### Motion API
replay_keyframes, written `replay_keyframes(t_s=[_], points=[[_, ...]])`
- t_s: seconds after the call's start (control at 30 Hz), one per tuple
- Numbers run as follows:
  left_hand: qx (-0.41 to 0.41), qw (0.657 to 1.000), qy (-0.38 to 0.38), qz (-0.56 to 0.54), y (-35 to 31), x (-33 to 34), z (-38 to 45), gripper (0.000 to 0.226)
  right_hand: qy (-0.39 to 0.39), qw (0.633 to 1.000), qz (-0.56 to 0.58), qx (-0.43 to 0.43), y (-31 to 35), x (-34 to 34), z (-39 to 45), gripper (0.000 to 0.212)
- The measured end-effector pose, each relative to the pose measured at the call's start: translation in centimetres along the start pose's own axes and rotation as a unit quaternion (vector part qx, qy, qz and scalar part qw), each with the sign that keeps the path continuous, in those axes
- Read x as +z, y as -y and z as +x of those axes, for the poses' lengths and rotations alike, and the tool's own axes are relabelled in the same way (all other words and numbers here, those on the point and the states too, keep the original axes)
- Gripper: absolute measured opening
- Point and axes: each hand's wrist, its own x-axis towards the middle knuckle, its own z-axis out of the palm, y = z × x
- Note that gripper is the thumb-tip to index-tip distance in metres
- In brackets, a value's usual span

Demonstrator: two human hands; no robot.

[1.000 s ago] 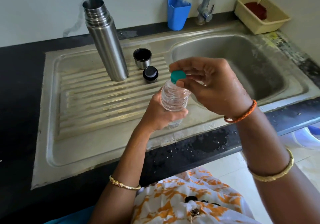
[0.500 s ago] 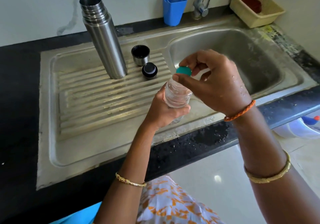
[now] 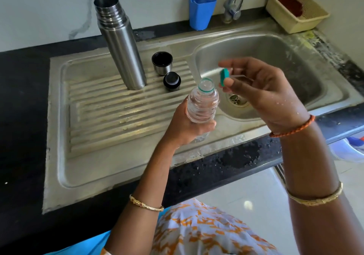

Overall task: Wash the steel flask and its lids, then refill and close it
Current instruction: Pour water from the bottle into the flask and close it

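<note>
Two hands work over the sink's front edge. Left hand has its fingers wrapped round a clear plastic bottle, uncapped, water inside. Right hand pinches the green cap just beside the bottle's mouth. Farther back on the drainboard lie the black stopper and the empty cup lid, then the steel flask, upright and open. Beyond stand a blue cup and a yellow basket holding something red.

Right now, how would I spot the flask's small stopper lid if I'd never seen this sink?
Find the ribbed steel draining board left of the basin. The tall open flask stands on it, with two small lids to its right. The stopper is the nearer one: black and closed on top, unlike the open steel cup.
</note>
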Motion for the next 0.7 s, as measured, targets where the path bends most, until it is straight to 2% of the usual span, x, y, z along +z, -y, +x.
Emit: replay_keyframes(t_s=[0.07, 0.17, 0.23, 0.3, 0.47, 0.6, 0.63, 0.7], points=[[-0.011, 1.0, -0.001, -0.007, 0.2, 0.0, 0.0, 0.056, -0.038, 0.998, -0.018, 0.046, -2.3, -0.7, -0.1, 0.029], [-0.005, 1.0, 0.002, -0.004, 0.6, 0.1, -0.1, 0.052, -0.061, 0.972, -0.21, 0.091, -7.2, -0.9, -0.6, 0.024], [-0.003, 1.0, 0.009, -0.003, 0.5, 0.0, 0.0, 0.051, -0.017, 0.935, -0.34, 0.102, -10.0, -0.8, -1.4, 0.024], [-0.003, 1.0, 0.016, -0.003, 0.4, -0.2, 0.1, 0.052, 0.029, 0.905, -0.412, 0.099, -12.0, -0.6, -1.9, 0.027], [0.012, 1.0, 0.018, 0.015, 0.5, -0.2, -0.2, 0.058, 0.03, 0.899, -0.423, 0.113, -13.2, -0.4, -2.1, 0.03], [0.008, 1.0, 0.015, 0.025, 0.4, -0.1, -0.3, 0.058, 0.074, 0.892, -0.429, 0.12, -13.5, -0.6, -2.0, 0.037], [0.009, 1.0, 0.011, 0.025, 0.3, -0.1, -0.4, 0.059, 0.084, 0.896, -0.42, 0.114, -13.0, -0.7, -2.1, 0.042], [0.01, 1.0, 0.008, 0.019, 0.1, 0.0, -0.5, 0.063, 0.058, 0.932, -0.351, 0.07, -11.1, -0.8, -2.0, 0.05]])
